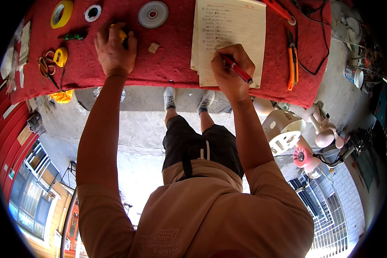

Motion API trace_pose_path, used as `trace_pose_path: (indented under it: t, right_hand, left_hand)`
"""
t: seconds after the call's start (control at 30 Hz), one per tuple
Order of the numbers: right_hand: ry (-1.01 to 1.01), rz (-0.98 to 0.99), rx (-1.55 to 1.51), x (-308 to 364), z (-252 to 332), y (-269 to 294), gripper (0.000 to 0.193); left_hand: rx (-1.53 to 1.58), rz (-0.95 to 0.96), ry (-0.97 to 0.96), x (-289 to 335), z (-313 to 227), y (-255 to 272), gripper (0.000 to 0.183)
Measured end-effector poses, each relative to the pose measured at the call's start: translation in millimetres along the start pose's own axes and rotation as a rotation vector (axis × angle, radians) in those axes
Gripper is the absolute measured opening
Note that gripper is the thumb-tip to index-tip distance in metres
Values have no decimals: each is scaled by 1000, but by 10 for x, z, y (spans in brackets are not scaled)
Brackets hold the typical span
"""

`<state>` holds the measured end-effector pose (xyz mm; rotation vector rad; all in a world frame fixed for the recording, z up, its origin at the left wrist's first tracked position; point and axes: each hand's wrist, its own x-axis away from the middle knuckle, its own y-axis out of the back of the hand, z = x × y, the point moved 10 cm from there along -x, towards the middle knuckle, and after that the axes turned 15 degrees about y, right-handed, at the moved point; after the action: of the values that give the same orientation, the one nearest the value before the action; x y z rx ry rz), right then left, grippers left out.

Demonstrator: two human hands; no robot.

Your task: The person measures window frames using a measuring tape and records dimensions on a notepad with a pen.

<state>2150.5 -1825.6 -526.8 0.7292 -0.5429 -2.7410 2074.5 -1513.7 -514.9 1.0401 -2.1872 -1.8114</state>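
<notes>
A red pen point(236, 69) is gripped in my right hand point(233, 79), its lower end at the writing on a lined paper pad point(241, 26). The pad lies on a red cloth-covered table point(176, 56), its upper lines filled with handwriting. To the left, my left hand point(115, 53) rests on the cloth, its fingers curled round a small yellow object point(122, 35) with dark parts. That hand covers most of the object, so its kind does not show. A small tan square piece point(153, 47) lies between my hands.
Left on the table are yellow tape point(62, 14), a white roll point(93, 13), a green-handled screwdriver point(74, 37), a tape measure point(60, 56) and scissors point(47, 64). A translucent disc point(153, 14) lies beyond. Right of the pad are an orange cutter point(292, 64) and a black cable point(324, 43).
</notes>
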Motion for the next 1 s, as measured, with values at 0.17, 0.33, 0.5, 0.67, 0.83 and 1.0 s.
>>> trace_pose_path:
  t: [0.17,0.33,0.5,0.67,0.83,1.0]
  right_hand:
    - [-69,41,-67,25,-65,-22,14]
    - [-127,-33,-89,8,-46,151,11]
    - [-216,-11,-192,39,-161,118,11]
    - [-131,-15,-90,94,-154,111,11]
    - [-175,1,-171,109,-180,64,12]
    - [-155,6,-244,90,-171,-1,12]
  left_hand:
    - [17,-3,1,-8,-1,12,34]
    - [14,-14,-12,2,4,10,34]
    - [7,-5,-1,15,18,10,34]
    - [4,-10,-5,4,13,15,34]
    - [4,-13,-17,2,2,15,33]
    - [5,-19,-22,0,40,-8,33]
